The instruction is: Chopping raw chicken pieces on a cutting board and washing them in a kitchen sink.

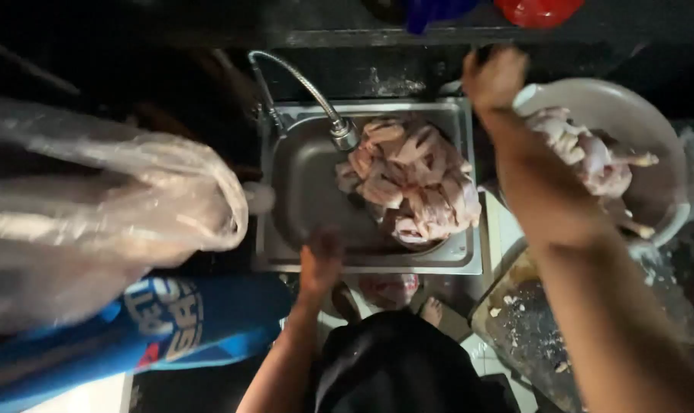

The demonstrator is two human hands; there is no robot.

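While raw chicken pieces [412, 180] heaped in sink [301, 176], more left in bowl [630, 103]: right hand [494, 76] grips bowl rim, left hand [321, 260] on sink edge, grip unclear.

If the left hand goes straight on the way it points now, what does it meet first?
Probably the pile of raw chicken pieces in the steel sink. The left hand rests at the sink's near rim, pointing into the basin; depth is unclear.

Dark counter [408, 76] carries a steel sink [301, 176] set into it, faucet hose arching over. Raw chicken pieces [412, 183] piled in the basin. A white bowl [630, 107] sits right of the sink, and a messy cutting board [530, 321] is near me.
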